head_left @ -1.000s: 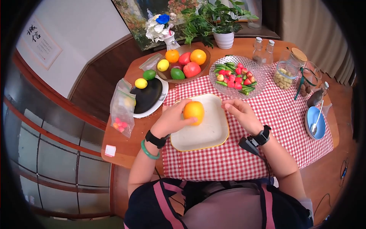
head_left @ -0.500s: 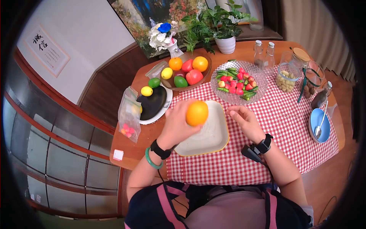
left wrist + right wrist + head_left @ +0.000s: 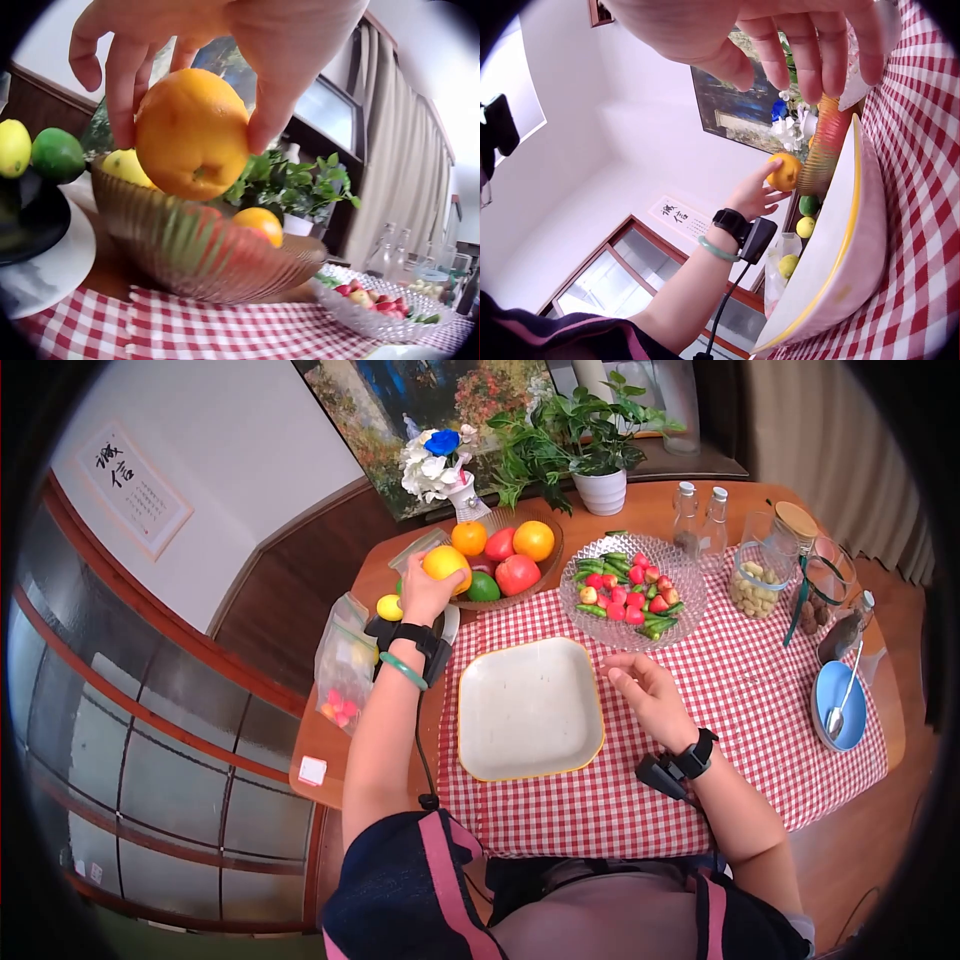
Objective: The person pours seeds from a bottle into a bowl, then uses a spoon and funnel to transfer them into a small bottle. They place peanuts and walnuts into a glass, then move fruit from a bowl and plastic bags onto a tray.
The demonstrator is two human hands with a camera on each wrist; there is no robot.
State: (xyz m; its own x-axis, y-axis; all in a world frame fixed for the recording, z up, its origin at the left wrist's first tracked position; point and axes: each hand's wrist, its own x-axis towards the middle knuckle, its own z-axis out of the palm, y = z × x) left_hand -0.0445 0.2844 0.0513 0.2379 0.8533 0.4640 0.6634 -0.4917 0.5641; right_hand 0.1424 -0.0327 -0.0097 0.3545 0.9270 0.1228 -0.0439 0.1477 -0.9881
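My left hand point(image 3: 428, 592) grips an orange point(image 3: 446, 568) over the left side of the brown glass fruit bowl point(image 3: 545, 567). In the left wrist view the thumb and fingers pinch the orange point(image 3: 193, 135) from both sides, above the bowl's rim point(image 3: 120, 196). Bowl contents include oranges, red fruit and a green fruit point(image 3: 483, 587). A white square dish point(image 3: 530, 710) with a yellow rim holds no fruit. Beside its right edge, my right hand point(image 3: 655, 702) holds nothing, its fingers loosely bent; the right wrist view shows them hanging above the dish point(image 3: 832, 247).
A glass bowl of radishes and green peppers point(image 3: 690, 595) stands behind the dish. Further right are a jar point(image 3: 755, 585), bottles point(image 3: 714, 525) and a blue bowl point(image 3: 850, 725). At left are a lemon point(image 3: 389, 607) and a plastic bag point(image 3: 345, 660); a potted plant point(image 3: 600, 490) is behind.
My left hand has carried the orange from above the white dish forward and left to the fruit bowl. The right hand has stayed beside the dish.
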